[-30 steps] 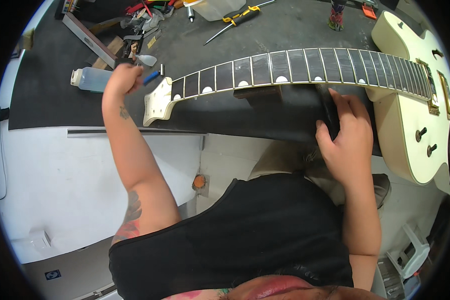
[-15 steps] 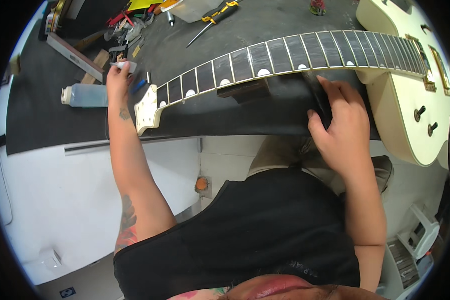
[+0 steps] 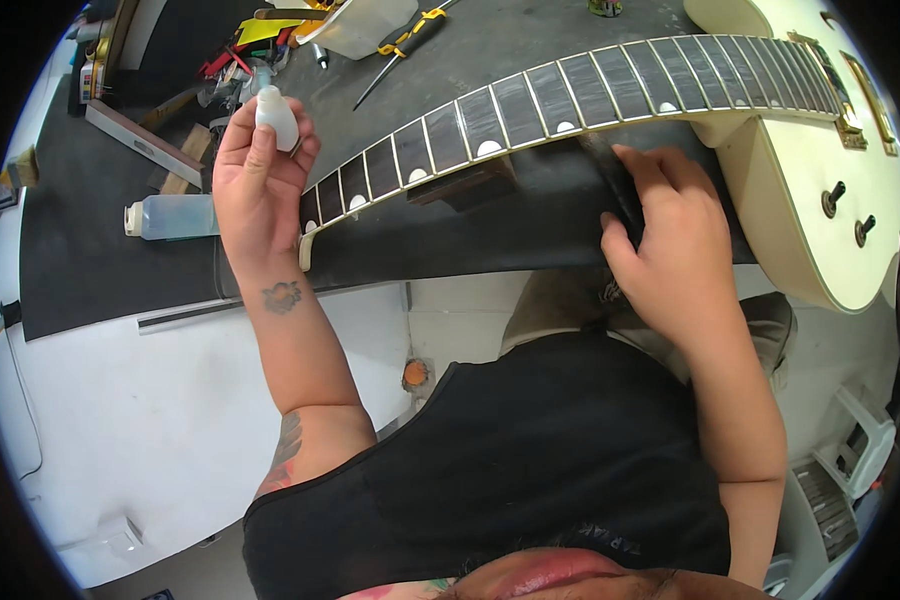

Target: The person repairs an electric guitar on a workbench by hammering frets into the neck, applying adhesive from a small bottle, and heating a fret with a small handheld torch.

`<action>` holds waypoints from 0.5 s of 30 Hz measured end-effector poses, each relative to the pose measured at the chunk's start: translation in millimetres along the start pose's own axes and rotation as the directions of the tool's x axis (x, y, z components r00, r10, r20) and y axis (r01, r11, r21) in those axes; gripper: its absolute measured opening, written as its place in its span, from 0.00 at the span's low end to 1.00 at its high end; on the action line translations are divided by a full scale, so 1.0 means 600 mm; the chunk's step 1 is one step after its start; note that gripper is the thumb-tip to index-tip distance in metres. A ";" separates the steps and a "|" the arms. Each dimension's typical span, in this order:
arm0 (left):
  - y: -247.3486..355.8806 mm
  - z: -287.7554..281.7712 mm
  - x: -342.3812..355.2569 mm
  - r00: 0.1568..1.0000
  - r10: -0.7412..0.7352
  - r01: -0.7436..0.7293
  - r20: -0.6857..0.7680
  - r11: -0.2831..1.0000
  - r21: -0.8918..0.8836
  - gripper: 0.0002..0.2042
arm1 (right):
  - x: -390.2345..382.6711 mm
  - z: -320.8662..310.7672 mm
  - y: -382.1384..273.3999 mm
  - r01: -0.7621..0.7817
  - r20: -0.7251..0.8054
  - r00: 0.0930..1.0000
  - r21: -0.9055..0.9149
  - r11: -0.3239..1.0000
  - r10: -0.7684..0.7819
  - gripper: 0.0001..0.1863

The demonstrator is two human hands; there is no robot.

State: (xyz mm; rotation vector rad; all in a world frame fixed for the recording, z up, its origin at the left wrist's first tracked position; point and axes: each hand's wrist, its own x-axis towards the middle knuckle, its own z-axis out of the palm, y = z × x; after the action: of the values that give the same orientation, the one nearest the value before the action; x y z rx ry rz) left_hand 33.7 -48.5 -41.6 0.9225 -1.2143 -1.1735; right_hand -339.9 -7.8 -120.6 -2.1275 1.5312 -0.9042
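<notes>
My left hand [image 3: 255, 190] is raised beside the guitar's headstock end, its fingers and thumb closed round a small white squeeze bottle [image 3: 278, 122] with a narrow top. An electric guitar lies across the bench: a cream body [image 3: 780, 215] at the right, and a dark fretboard [image 3: 515, 118] with pale half-round inlays along one edge. No strings show on it. Under the neck sits a dark block [image 3: 465, 188]. My right hand [image 3: 675, 225] rests near the neck's body end, thumb and fingers apart, beside a dark strip whose kind I cannot make out.
On the dark bench [image 3: 80, 270], a clear bottle of bluish liquid [image 3: 177, 217] lies beside my left wrist. Farther off are a level-like bar [image 3: 145, 142], a yellow-and-black screwdriver [image 3: 402, 48], a translucent tub [image 3: 365, 25] and a heap of tools. A small can [image 3: 605, 8] stands at the far edge.
My left hand has come back nearer from the tool heap with the white bottle, now held upright in front of the headstock. The right hand has hardly moved; the whole view has shifted slightly.
</notes>
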 end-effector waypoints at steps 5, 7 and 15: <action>0.009 -0.088 0.059 0.994 -0.083 0.091 -0.076 0.990 0.107 0.16 | 0.005 -0.020 -0.005 0.043 0.120 0.993 -0.175 0.984 -0.022 0.22; -0.002 -0.110 0.084 0.979 -0.088 0.137 -0.185 0.953 0.271 0.18 | 0.003 -0.031 -0.009 0.062 0.150 0.988 -0.264 0.963 -0.023 0.21; -0.046 -0.208 0.103 0.920 -0.306 0.379 -0.246 0.526 0.762 0.21 | -0.049 -0.141 -0.062 0.029 0.363 0.930 -0.201 0.979 0.047 0.22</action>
State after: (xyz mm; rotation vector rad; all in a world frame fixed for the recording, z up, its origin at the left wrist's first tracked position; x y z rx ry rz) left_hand 149.6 -122.6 -75.5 1.9640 -1.5658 -0.8235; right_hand -377.8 38.6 -44.0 -2.2661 1.4844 -0.3249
